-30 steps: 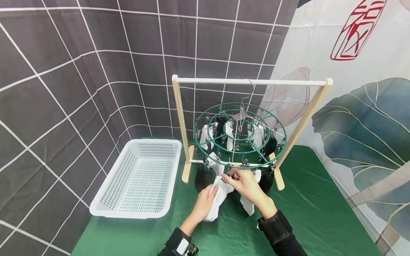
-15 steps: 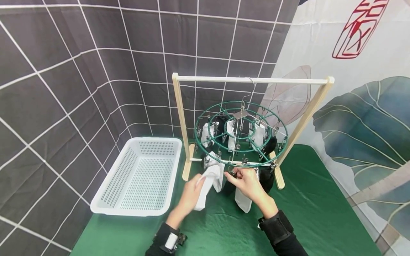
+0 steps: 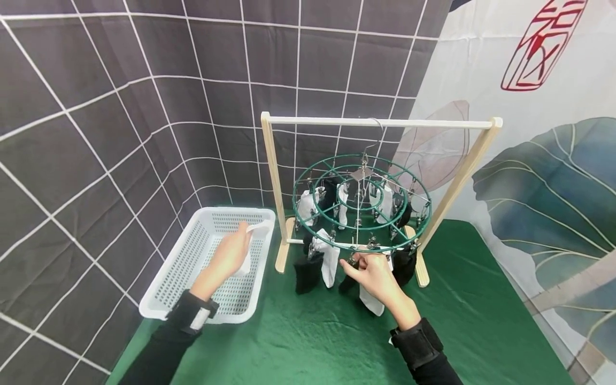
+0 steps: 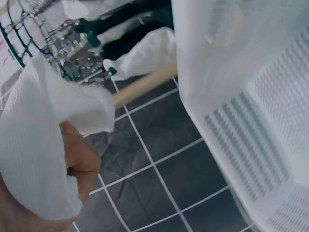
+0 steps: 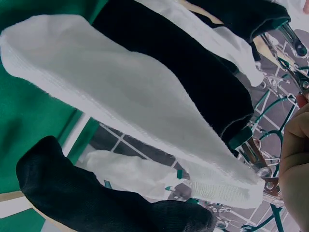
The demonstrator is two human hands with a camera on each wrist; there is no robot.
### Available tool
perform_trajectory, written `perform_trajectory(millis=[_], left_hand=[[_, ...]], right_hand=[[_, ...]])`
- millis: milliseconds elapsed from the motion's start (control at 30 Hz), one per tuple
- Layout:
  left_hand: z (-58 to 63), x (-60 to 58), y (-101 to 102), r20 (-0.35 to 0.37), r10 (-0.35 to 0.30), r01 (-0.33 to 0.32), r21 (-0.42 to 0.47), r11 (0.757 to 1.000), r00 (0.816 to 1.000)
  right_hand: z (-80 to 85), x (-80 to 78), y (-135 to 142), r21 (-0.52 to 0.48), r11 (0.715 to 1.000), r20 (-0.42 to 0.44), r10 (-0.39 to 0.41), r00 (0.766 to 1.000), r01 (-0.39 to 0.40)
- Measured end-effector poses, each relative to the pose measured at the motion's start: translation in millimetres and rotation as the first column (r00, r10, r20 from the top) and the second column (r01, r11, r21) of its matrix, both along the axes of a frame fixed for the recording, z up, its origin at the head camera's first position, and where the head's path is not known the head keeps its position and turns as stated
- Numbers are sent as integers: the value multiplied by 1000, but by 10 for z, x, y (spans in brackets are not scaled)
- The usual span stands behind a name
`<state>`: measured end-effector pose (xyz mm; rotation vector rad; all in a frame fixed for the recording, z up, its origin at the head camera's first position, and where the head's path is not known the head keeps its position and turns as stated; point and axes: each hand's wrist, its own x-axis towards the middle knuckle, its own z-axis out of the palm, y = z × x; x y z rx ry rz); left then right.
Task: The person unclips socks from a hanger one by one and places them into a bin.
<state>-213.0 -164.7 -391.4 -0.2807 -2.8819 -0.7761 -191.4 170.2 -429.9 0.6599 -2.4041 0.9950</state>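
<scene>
My left hand (image 3: 227, 258) grips a white sock (image 4: 29, 140) over the white plastic basket (image 3: 145, 307). Part of the sock sticks out past the fingers; the rest dangles below the hand. At the front of the green round clip hanger (image 3: 308, 231), my right hand (image 3: 377, 278) pinches a metal clip (image 3: 352, 261) between thumb and forefinger. Beside that hand a white sock (image 5: 120, 92) and black socks (image 5: 178, 58) hang from clips. More white and black socks hang around the rings. In the right wrist view only the edge of my right hand (image 5: 295, 159) shows.
The hanger's hook hangs on the white top bar (image 3: 327, 122) of a wooden stand (image 3: 270, 166). A green cloth (image 3: 289, 342) covers the table. Behind it is a dark grid-patterned curtain (image 3: 202, 101), with a painted white cloth (image 3: 481, 59) at the right.
My left hand has drawn the white sock away from the front of the hanger and carried it left, over the basket. My right hand has stayed at the clip.
</scene>
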Motion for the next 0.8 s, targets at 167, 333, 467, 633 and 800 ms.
perform_trajectory(millis=[167, 333, 467, 633, 800], left_hand=[[10, -175, -151, 77, -30, 39, -109, 993, 997], [-170, -426, -301, 174, -107, 140, -192, 971, 979], [-367, -620, -394, 264, -156, 217, -218, 952, 952], [-607, -733, -450, 438, -97, 169, -128, 977, 894], [-807, -781, -475, 472, -39, 111, -124, 986, 881]], right_hand=[[3, 4, 15, -1, 1000, -3, -16, 1000, 16], [0, 8, 19, 0, 1000, -24, -21, 999, 21], [0, 8, 27, 4, 999, -26, -40, 999, 40], [15, 31, 23, -4, 998, -5, -61, 998, 61], [39, 74, 9, -6, 998, 18, -60, 998, 61]])
